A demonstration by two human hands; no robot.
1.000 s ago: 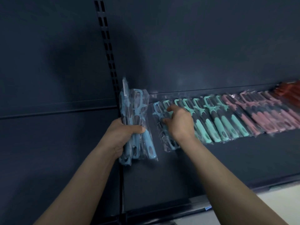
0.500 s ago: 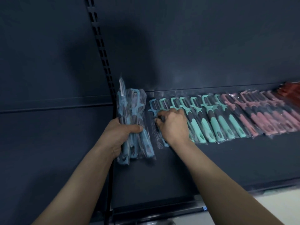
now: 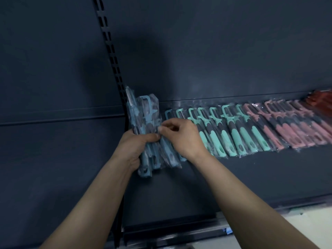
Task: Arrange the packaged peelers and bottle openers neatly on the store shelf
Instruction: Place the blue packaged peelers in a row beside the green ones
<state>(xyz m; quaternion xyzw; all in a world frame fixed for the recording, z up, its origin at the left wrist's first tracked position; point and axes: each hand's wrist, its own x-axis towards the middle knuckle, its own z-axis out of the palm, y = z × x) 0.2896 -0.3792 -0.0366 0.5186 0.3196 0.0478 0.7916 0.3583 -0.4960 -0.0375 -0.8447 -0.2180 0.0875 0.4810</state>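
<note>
My left hand (image 3: 133, 147) grips a bundle of blue packaged peelers (image 3: 143, 121), held upright at the shelf's left end. My right hand (image 3: 181, 136) has its fingers curled and pinches the plastic of a blue peeler at the bundle's right edge, touching my left thumb. A row of packaged peelers lies flat on the dark shelf (image 3: 233, 177): one blue one (image 3: 168, 114) beside my right hand, then several mint-green ones (image 3: 231, 133), then several pink ones (image 3: 287, 130), and dark red packets (image 3: 321, 99) at the far right.
A slotted black upright (image 3: 111, 51) runs down the back panel just left of the bundle. The shelf's front lip (image 3: 179, 229) lies below my forearms. A pale floor strip (image 3: 296, 223) shows at the lower right.
My right hand left the blue peeler laid in the row and moved left to the bundle in my left hand. The camera view shifted slightly.
</note>
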